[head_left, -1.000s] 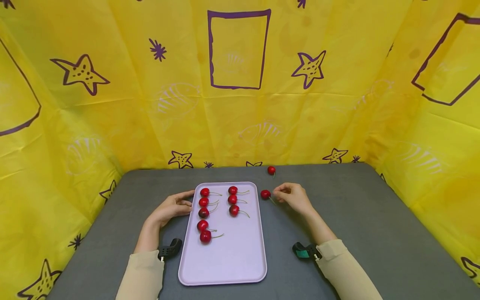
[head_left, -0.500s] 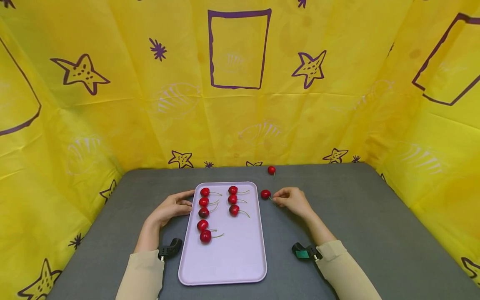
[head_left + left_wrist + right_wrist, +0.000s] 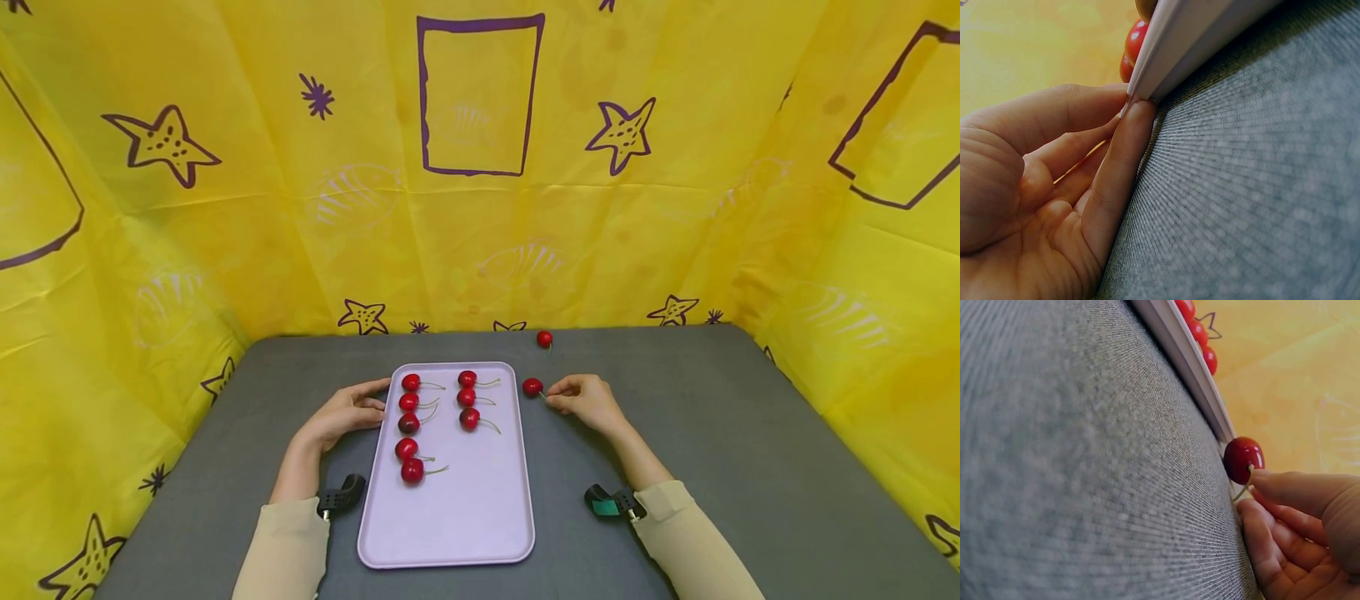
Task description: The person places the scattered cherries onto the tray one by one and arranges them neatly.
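Observation:
A pale lilac tray (image 3: 447, 533) bears several red cherries with green stems, set in a left column and a shorter right column. My left hand (image 3: 341, 418) is at the tray's left edge; in the left wrist view thumb and fingertips (image 3: 1141, 115) pinch its rim. To the right of the tray, on the grey cloth, lies a cherry (image 3: 532, 387). My right hand (image 3: 588, 402) holds this cherry's stem (image 3: 1244, 489) between thumb and fingertips, the thumb tip right beside the fruit. The fruit sits close to the tray's outer wall in the right wrist view.
Another loose cherry (image 3: 544, 339) lies near the far edge of the grey table (image 3: 750, 467). Yellow patterned cloth (image 3: 480, 250) hangs behind the table and along both sides. A black wrist camera (image 3: 613, 502) juts from the right wrist, and a similar one (image 3: 342, 496) from the left.
My right hand has lowered slightly and its fingertips have closed on the nearer loose cherry's stem. The left hand and the cherries on the tray stay in place.

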A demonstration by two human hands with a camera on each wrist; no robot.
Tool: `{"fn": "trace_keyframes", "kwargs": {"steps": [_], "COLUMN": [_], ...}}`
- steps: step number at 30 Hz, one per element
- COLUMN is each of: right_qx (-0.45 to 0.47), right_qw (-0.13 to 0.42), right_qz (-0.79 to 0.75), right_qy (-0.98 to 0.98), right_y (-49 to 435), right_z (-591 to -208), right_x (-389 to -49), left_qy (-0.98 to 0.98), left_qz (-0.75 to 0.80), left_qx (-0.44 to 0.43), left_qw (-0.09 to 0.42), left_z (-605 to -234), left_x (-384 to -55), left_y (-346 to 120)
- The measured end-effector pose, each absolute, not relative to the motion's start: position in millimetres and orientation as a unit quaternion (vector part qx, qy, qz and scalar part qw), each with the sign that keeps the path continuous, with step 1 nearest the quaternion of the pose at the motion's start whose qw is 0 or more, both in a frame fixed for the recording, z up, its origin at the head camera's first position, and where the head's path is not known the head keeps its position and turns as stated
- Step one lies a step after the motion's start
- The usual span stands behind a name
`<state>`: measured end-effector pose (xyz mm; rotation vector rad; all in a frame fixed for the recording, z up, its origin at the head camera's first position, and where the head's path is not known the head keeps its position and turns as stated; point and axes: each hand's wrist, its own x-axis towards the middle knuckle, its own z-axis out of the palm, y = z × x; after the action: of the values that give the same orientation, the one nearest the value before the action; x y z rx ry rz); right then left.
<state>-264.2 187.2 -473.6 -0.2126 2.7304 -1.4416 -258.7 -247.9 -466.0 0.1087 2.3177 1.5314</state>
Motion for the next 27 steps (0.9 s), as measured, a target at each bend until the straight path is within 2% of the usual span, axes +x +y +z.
{"fn": "trace_keyframes", "kwargs": {"steps": [27], "right_qx": [-0.079], "right_qw": [-0.021], "right_qz": [-0.421], "right_qy": [0.904], "right_y": [179.9], "right_z": [-471.9], "right_x": [-258.7], "left_qy": [0.818], "left_qz": [0.546], "left_qx": [0.039], "left_qw": [0.177], "left_z": [-466.3], "left_x": [-258.5], "left_y": [-248.2]}}
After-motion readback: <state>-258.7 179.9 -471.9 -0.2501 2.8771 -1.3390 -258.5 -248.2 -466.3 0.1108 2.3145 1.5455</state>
